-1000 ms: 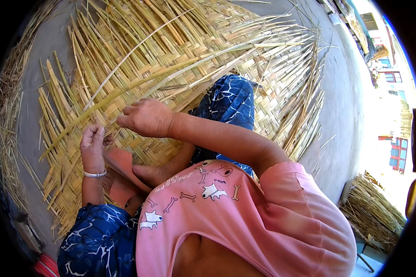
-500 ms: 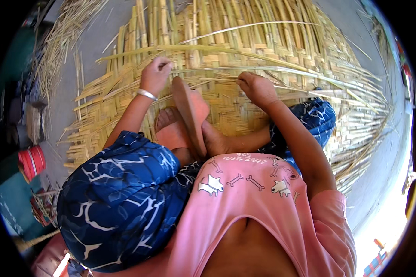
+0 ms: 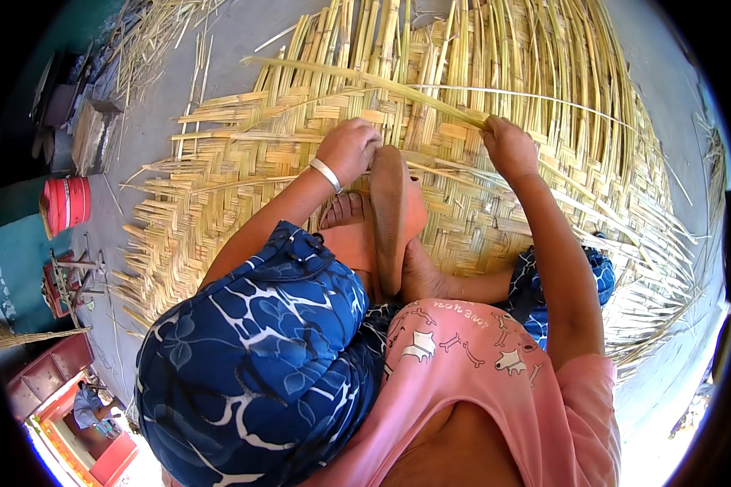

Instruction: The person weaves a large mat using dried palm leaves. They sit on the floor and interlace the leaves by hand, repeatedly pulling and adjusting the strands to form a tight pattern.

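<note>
My right hand [image 3: 510,150] is closed on a yellow-green cane strip [image 3: 374,79], which slants up to the left over the mat. My left hand [image 3: 351,152], with a silver bangle on its wrist, has its fingers curled just left of the upright sandal sole. What it grips, if anything, is hidden. Both hands are above a partly woven cane mat [image 3: 471,235]. At the mat's far side, unwoven split canes [image 3: 544,57] stick out side by side, with a pale thin strip [image 3: 528,95] lying across them.
My feet in orange sandals [image 3: 390,219] rest on the mat. Loose straw [image 3: 150,61] lies on the grey floor at the far left. Along the left stand a wooden block [image 3: 97,134], a red round bundle [image 3: 65,204] and a small frame [image 3: 69,280]. A person [image 3: 89,406] sits beyond the doorway.
My right hand has moved from the thin strips to the end of the yellow-green strip, which now slants more. My left hand has closed and come nearer the sandal. The view has shifted.
</note>
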The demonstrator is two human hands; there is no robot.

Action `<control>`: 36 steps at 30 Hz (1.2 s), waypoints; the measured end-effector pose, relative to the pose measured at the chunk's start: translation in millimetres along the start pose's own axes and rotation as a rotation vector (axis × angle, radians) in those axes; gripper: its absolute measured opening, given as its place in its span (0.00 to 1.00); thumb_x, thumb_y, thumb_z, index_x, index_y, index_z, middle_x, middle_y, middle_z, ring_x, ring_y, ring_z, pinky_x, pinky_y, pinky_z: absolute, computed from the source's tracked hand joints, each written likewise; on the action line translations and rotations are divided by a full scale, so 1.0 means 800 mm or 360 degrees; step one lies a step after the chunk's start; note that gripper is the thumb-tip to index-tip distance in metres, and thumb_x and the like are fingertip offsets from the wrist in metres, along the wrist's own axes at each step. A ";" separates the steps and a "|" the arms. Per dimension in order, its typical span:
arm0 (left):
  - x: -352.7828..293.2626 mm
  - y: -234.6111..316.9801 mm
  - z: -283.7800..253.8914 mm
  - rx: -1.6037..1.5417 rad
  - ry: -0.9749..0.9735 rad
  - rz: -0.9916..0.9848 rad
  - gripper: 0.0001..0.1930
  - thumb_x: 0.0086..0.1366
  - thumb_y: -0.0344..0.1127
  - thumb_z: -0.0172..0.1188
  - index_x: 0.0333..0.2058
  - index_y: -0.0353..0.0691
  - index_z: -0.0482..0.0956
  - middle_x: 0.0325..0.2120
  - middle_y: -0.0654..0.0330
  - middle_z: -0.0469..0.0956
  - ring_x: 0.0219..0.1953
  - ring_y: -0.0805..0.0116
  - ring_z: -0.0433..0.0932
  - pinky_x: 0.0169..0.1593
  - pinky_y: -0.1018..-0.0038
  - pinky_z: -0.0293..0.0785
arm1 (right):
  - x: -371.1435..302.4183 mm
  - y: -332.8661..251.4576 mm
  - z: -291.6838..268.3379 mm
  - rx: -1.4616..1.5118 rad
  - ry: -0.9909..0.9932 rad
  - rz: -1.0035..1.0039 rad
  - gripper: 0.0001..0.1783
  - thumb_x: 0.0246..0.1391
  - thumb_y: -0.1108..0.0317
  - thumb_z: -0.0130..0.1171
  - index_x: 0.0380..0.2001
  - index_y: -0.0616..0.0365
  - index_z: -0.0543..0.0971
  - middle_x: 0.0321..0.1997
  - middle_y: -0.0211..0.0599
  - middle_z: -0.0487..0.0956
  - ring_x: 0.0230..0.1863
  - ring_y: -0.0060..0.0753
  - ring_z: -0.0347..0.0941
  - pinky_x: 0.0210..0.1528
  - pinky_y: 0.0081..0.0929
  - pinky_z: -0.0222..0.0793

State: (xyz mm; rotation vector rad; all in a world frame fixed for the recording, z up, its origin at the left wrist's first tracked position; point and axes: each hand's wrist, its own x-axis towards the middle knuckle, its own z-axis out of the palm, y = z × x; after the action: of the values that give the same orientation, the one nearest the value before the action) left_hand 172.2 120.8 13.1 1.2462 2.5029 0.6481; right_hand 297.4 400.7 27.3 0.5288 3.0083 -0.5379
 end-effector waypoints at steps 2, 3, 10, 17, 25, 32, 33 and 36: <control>0.006 0.005 0.000 -0.1063 0.0095 -0.0571 0.10 0.60 0.35 0.59 0.39 0.39 0.76 0.37 0.58 0.77 0.42 0.63 0.75 0.46 0.69 0.72 | -0.007 -0.019 -0.011 0.0247 -0.0047 -0.0095 0.08 0.54 0.60 0.56 0.34 0.51 0.75 0.31 0.38 0.78 0.32 0.42 0.75 0.35 0.37 0.72; 0.010 0.007 -0.002 -0.1598 0.0143 -0.0851 0.10 0.62 0.37 0.58 0.40 0.39 0.76 0.37 0.58 0.77 0.42 0.65 0.76 0.46 0.70 0.72 | -0.015 -0.029 -0.013 0.0359 -0.0047 -0.0183 0.08 0.54 0.60 0.56 0.33 0.51 0.75 0.28 0.38 0.78 0.29 0.43 0.75 0.33 0.37 0.72; 0.028 0.005 -0.016 -0.2559 0.0346 -0.0874 0.12 0.63 0.39 0.58 0.39 0.38 0.74 0.33 0.57 0.78 0.35 0.68 0.79 0.35 0.76 0.76 | 0.000 -0.034 0.001 0.0540 0.0063 -0.0372 0.13 0.56 0.57 0.54 0.33 0.56 0.78 0.31 0.42 0.79 0.32 0.46 0.75 0.35 0.38 0.73; 0.023 0.007 -0.010 -0.2766 0.0437 -0.1037 0.10 0.62 0.37 0.57 0.38 0.38 0.73 0.31 0.57 0.79 0.32 0.66 0.79 0.33 0.74 0.77 | 0.069 -0.010 0.015 -0.0392 0.0453 -0.0400 0.15 0.54 0.57 0.55 0.40 0.53 0.76 0.44 0.36 0.76 0.52 0.39 0.68 0.56 0.39 0.60; 0.017 -0.011 -0.005 -0.2626 0.0295 -0.1397 0.13 0.64 0.39 0.53 0.42 0.37 0.73 0.31 0.55 0.79 0.29 0.64 0.80 0.32 0.74 0.76 | 0.089 -0.009 -0.013 -0.0515 -0.0068 -0.0467 0.15 0.53 0.61 0.57 0.42 0.52 0.70 0.38 0.35 0.77 0.48 0.42 0.71 0.48 0.42 0.68; 0.018 -0.004 -0.001 -0.2610 0.0395 -0.1211 0.14 0.65 0.35 0.50 0.46 0.34 0.72 0.34 0.54 0.79 0.31 0.67 0.78 0.32 0.73 0.77 | 0.047 -0.023 -0.047 -0.0283 0.0037 -0.0747 0.07 0.55 0.65 0.52 0.36 0.54 0.72 0.30 0.39 0.76 0.34 0.44 0.75 0.35 0.38 0.73; 0.019 -0.005 -0.005 -0.2631 0.0371 -0.1164 0.14 0.65 0.35 0.50 0.46 0.34 0.72 0.35 0.54 0.78 0.31 0.67 0.77 0.33 0.73 0.77 | 0.036 -0.025 -0.048 -0.0235 0.0176 -0.0850 0.04 0.53 0.69 0.51 0.33 0.54 0.73 0.30 0.38 0.75 0.33 0.42 0.75 0.33 0.36 0.73; 0.017 0.002 -0.009 -0.2684 0.0383 -0.1087 0.13 0.66 0.34 0.50 0.46 0.34 0.72 0.35 0.55 0.78 0.29 0.68 0.76 0.35 0.71 0.77 | 0.010 -0.024 -0.038 -0.0120 0.0216 -0.0730 0.11 0.50 0.74 0.51 0.39 0.52 0.72 0.32 0.38 0.75 0.34 0.41 0.75 0.35 0.35 0.74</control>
State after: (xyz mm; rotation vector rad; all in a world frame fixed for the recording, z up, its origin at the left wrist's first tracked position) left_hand 161.7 130.7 19.6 -0.2972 1.2891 1.9767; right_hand 284.2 396.7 61.2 -0.1447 3.2695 -0.4140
